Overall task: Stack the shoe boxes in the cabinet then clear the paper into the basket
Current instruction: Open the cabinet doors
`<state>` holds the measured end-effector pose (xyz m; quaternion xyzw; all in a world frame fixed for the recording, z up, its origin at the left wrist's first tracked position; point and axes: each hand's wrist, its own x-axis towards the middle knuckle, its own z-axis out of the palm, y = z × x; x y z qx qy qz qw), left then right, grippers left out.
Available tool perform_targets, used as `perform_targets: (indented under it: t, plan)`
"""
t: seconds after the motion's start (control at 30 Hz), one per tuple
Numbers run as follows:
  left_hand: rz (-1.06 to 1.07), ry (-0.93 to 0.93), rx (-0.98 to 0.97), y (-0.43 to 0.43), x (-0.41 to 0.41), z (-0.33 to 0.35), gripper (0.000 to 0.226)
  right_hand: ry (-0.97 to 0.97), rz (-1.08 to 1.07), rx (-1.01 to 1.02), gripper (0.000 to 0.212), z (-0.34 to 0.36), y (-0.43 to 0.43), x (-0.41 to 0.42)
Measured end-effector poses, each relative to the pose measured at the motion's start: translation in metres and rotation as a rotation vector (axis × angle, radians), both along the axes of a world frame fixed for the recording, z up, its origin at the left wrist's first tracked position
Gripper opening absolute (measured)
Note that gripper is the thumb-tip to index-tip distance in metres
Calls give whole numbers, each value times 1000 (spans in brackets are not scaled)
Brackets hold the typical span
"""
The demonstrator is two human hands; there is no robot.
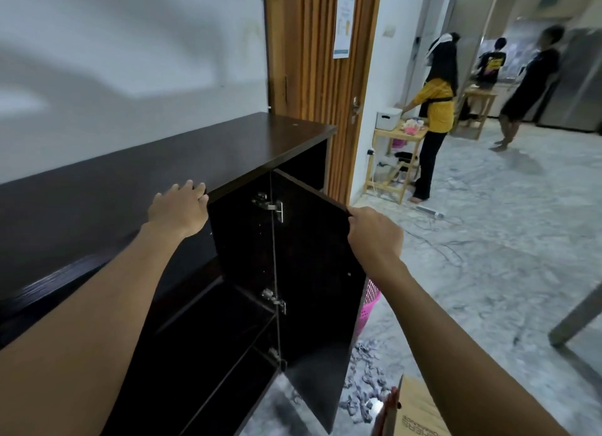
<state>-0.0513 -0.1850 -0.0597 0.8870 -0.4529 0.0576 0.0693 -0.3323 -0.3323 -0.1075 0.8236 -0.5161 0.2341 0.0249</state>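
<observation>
Slatted wooden door (312, 61) with a poster (343, 22), person in a yellow shirt (436, 110) at a small wooden table (391, 162), white bin (387, 118), marble floor (488, 240)

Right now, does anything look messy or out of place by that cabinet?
Yes: grey paper scraps lie strewn over the floor by the open cabinet door, beside the pink basket rather than in it.
</observation>
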Motion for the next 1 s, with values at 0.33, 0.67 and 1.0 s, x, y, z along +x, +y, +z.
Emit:
perform_targets:
  t: [0.33,0.67,1.0]
  plan:
    - [-9,-1,-18,-29,10,-9,48,-70,5,-27,83,-43,-51,-6]
    - [-19,-11,-37,-27,9,-10,49,-108,79,-10,82,-46,-72,-15]
    - [-91,55,-122,-18,-73,-33,60,-466,145,97,52,-49,6,-72]
